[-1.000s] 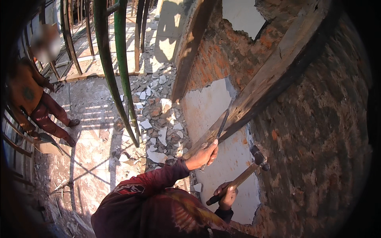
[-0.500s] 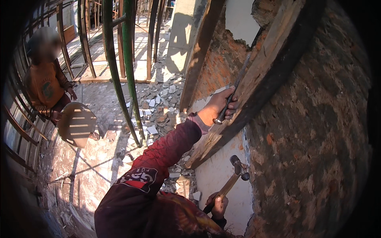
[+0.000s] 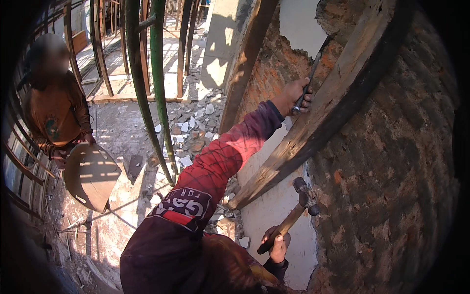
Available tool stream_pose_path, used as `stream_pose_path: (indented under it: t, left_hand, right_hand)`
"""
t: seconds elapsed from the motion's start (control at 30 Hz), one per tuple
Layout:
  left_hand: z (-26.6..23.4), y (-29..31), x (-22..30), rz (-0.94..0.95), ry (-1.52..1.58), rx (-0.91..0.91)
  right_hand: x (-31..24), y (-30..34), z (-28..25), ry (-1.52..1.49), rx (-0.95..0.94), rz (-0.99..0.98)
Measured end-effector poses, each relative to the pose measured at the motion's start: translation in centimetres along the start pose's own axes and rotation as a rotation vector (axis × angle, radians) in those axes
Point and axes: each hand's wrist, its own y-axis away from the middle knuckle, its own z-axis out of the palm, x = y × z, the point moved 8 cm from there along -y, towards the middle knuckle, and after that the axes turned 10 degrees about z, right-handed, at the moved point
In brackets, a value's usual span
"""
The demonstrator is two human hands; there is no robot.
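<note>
My left hand (image 3: pixel 294 96) is closed round the lower end of a long dark chisel (image 3: pixel 316 63). The chisel slants up to the right, its far tip at the broken edge between white plaster (image 3: pixel 302 27) and bare brick (image 3: pixel 267 83). Low in front of me, my right hand (image 3: pixel 278 245) grips the wooden handle of a ball-peen hammer (image 3: pixel 294 218). The hammer's metal head (image 3: pixel 306 197) points up, apart from the chisel, near the wall. A thick, worn timber beam (image 3: pixel 318 115) runs diagonally just right of my left hand.
At the left a person (image 3: pixel 58 112) in a brown top holds a shallow basin (image 3: pixel 93 174). Green poles (image 3: pixel 159 73) stand between us. Broken rubble (image 3: pixel 193 122) lies along the wall's foot. Rough brickwork (image 3: pixel 382 161) fills the right side; a second timber (image 3: pixel 245 63) stands farther off.
My left hand has moved up and right along the beam with the chisel. The hammer has risen slightly and shifted right. The person's basin has tilted and sits lower.
</note>
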Motion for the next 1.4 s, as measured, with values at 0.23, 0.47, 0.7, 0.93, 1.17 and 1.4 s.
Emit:
stream_pose_path:
  t: [0.23, 0.47, 0.7, 0.93, 1.17, 1.4]
  left_hand:
    - [-9.5, 4.4, -2.8, -0.179, -0.180, 0.071]
    - [-18.6, 12.3, -12.5, -0.430, -0.149, 0.183]
    - [-20.1, 11.8, -10.4, -0.182, -0.543, 0.149]
    - [-7.9, 2.1, -0.4, -0.051, -0.195, -0.043]
    - [-1.5, -5.2, 2.3, -0.038, 0.235, -0.082]
    - [1.6, -5.7, 1.4, -0.055, 0.517, -0.069]
  right_hand:
    - [1.6, -2.9, 4.6, -0.077, 0.028, -0.027]
    - [4.8, -5.3, 8.2, -0.005, 0.076, 0.137]
    - [4.6, -7.7, 10.1, 0.065, 0.155, 0.150]
    - [-1.5, -13.0, 11.0, 0.048, 0.231, -0.204]
    - [-5.4, -17.5, 9.9, 0.014, 0.270, -0.480]
    - [-10.0, -16.8, 8.2, -0.075, 0.337, -0.625]
